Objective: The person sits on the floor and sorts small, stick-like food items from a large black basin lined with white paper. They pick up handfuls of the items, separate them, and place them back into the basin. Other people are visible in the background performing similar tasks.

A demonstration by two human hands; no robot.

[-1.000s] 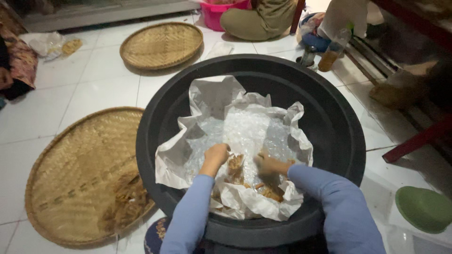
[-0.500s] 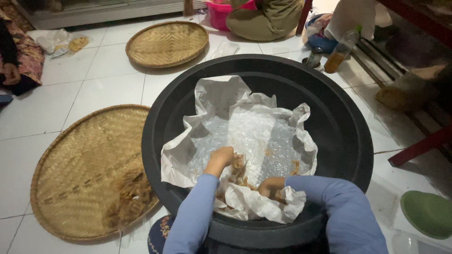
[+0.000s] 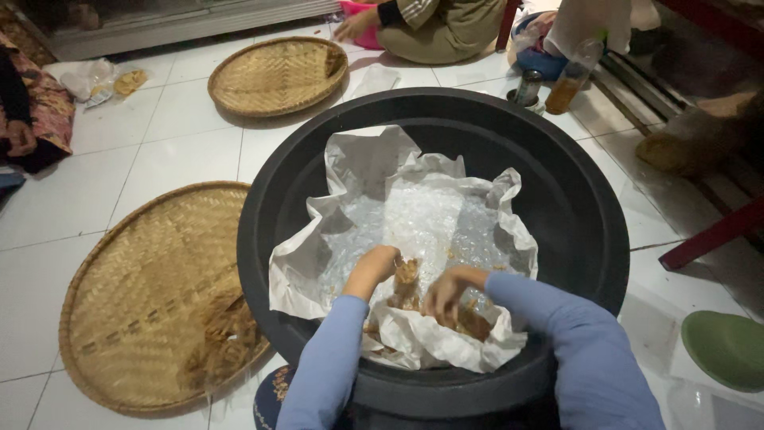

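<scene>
Presently, both hands work low in the centre of the frame, inside the large black basin (image 3: pixel 434 239), which is lined with a crumpled sheet of white paper (image 3: pixel 398 231) under clear plastic film. The left hand (image 3: pixel 372 271) is curled, its fingers closed on a small clump of brown crispy pieces (image 3: pixel 407 275). The right hand (image 3: pixel 447 293) is cupped over more of the same pieces at the lower edge of the lining; whether its fingers grip anything cannot be told.

Risks, as judged:
- The pieces look brittle; a tight pinch could crumble them.
- The lining lies loose and bunched against the near wall; a tug could tear it or tip pieces down under it.
- Pieces carried over the rim toward the woven tray (image 3: pixel 155 299) at lower left could drop on the tiled floor (image 3: pixel 95 199), where some crumbs seem to lie already.

Count:
- Basins: one.
- Paper linings: one.
- Round woven trays: two, one at lower left bearing a small brown heap (image 3: pixel 227 338), one (image 3: pixel 277 76) at upper centre.
- Bottles (image 3: pixel 571 80) or jars at upper right: two.
- Green dishes (image 3: pixel 724 346) at lower right: one.
- Other people: two, partly in view along the top and left edges
</scene>
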